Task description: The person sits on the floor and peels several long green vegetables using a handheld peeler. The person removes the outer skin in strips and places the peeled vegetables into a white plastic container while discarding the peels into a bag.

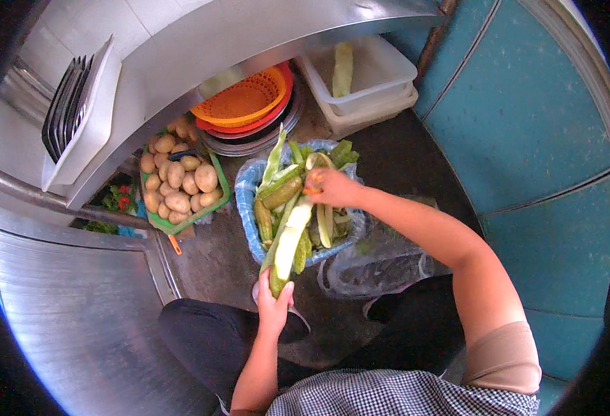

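Note:
My left hand (pixel 274 307) grips the near end of a long, partly peeled green gourd (pixel 291 234), whose bare side shows pale flesh. The gourd slants away from me over a bin (pixel 244 208) lined with a blue plastic bag. Near its far end, my right hand (pixel 332 186) is closed around a small orange tool (pixel 313 191), perhaps a peeler; its blade is hidden. Green peel strips (pixel 274 161), leafy scraps (pixel 342 153) and brownish-green pieces (pixel 282 193) fill the bin below both hands.
A green crate of potatoes (pixel 177 179) stands left of the bin. Behind are stacked orange and red colanders (pixel 242 99) and a translucent tub (pixel 375 78) holding a peeled gourd (pixel 343 70). A clear plastic bag (pixel 378 270) lies at right. A steel shelf (pixel 263 39) overhangs the back.

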`<state>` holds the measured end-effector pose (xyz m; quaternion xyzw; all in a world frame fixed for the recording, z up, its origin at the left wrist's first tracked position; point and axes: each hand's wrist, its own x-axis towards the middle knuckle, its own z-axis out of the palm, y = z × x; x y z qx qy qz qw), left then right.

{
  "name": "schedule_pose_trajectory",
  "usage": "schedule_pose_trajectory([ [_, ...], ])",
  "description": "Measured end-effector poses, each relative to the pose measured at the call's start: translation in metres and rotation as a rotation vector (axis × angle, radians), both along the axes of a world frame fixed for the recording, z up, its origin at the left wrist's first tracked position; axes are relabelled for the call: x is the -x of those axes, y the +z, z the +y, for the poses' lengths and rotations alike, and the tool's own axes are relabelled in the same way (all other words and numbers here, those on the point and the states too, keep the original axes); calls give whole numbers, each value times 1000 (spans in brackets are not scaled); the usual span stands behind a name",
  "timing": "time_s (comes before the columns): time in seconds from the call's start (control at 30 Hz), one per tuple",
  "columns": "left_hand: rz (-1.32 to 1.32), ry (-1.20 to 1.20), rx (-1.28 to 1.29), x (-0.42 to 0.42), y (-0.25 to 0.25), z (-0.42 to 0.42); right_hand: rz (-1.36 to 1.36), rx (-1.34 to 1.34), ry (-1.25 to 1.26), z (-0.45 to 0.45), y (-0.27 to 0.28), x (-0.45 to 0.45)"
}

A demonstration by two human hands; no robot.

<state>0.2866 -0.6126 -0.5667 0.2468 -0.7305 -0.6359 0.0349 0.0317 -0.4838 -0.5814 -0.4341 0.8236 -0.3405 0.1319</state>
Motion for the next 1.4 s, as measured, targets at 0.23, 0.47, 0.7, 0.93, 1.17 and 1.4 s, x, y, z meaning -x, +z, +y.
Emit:
schedule_pose_trajectory([
  [0.23,-46,279,-1077,7,19,8,-655,337,-47,-1,22,-27],
  [0.47,-63,378,-1272,8,26,21,-482,346,-17,-4,-19,-16],
  [0.7,-45,412,-1239,11,29,29,-349,547,-120,-16,-19,-53],
  [0.93,43,343,-1668,7,20,21,-95,368,-141,6,-11,-12],
  [1.17,27,388,-1570,12,19,18,-430,496,118,-7,11,-57],
  [1.4,231,417,-1859,7,33,12,260,233,-72,2,-16,-18],
])
